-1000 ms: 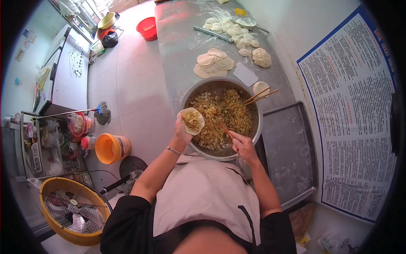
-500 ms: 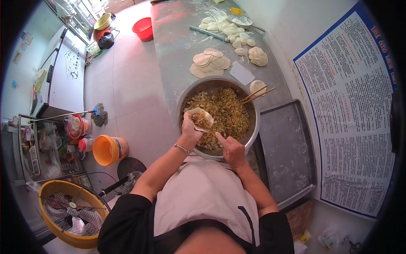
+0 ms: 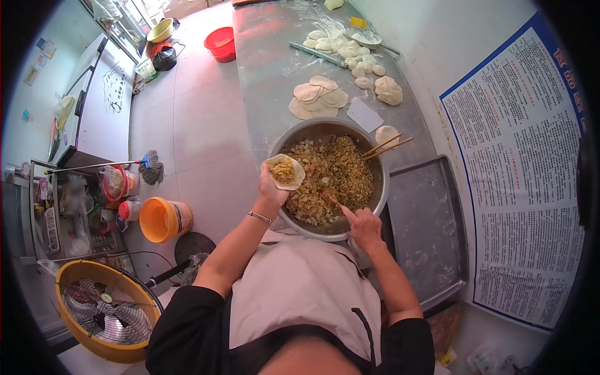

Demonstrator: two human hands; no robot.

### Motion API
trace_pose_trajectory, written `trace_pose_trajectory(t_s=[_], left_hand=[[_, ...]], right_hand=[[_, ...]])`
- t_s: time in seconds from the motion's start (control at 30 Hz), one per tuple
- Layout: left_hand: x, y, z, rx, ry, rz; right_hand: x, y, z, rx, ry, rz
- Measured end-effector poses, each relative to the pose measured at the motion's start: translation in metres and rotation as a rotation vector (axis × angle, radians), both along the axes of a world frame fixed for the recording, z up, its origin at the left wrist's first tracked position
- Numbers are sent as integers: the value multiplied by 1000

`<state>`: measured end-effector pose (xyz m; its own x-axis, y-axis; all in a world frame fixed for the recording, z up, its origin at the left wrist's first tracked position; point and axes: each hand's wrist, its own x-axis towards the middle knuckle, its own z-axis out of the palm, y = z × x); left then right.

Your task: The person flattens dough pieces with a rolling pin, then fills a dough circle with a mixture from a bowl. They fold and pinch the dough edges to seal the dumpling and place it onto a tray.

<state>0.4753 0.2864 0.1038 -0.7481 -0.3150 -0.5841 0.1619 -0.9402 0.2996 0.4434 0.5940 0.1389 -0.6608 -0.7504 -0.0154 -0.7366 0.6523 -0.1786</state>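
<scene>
Scooping seems in hand: left hand [image 3: 272, 195] cups 1 topped wrapper [image 3: 290, 184]; right hand's [image 3: 364, 229] fingers grip a tool [image 3: 334, 199] in the filling [image 3: 342, 161]. Next calls for a level wrapper.

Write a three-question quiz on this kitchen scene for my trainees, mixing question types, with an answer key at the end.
1. Short answer: What does the person's left hand hold, and what lies on it?
2. True or false: Two thin wooden chopsticks lean on the rim of the round silver metal bowl.
3. Multiple choice: What does the person's right hand grasp?
A) a round red plastic basin
B) a slim reddish-brown utensil
C) a white rectangular card

Key:
1. A round pale dough wrapper, with chopped filling on it.
2. True.
3. B.
</scene>
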Motion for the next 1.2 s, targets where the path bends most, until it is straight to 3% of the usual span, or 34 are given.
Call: trace_pose_trajectory(t_s=[0.17,0.3,0.4,0.5,0.6,0.7,0.8,0.9,1.0,1.1,1.2], left_hand=[[-2,16,16,95,136,-175],[-1,28,28,196,224,-330],[2,29,29,144,300,-410],[2,31,38,-14,279,-447],[5,30,58,-120,256,-604],[7,26,69,-192,306,-735],[9,32,99,-753,297,-811],[9,31,88,-1266,412,-722],[14,37,111,-967,387,-643],[17,40,114,-692,403,-562],[15,44,116,-563,433,-530]], right_hand=[[-18,-64,34,-431,136,83],[-41,-90,44,-533,168,349],[-51,-93,51,-568,105,406],[-49,-102,83,-663,-125,342],[-49,-102,66,-811,-783,157],[-50,-99,63,-818,-925,31],[-44,-99,75,-900,-979,-21],[-40,-98,83,-866,-702,3],[-29,-102,113,-1026,-536,-52],[-21,-95,92,-1327,-882,-280],[-19,-92,84,-1369,-1242,-353]])
